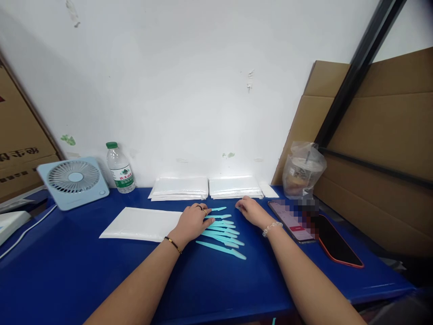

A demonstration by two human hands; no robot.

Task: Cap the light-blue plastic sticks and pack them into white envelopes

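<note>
A bunch of thin teal razors (221,234) lies on the blue tabletop (67,262), at 3 to 4 o'clock from the left hand (193,221). That hand is nearer, with its fingers over the left ends of the upper ones. Their long way runs about 9 to 3, and the lowest one tips a little toward 4. From the right hand (253,212), they lie near 8 o'clock, just beside. Fingertips are partly hidden, so I cannot tell if either grip is pinched or apart.

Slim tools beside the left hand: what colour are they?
The slim tools are turquoise, seen best in the head view.
</note>
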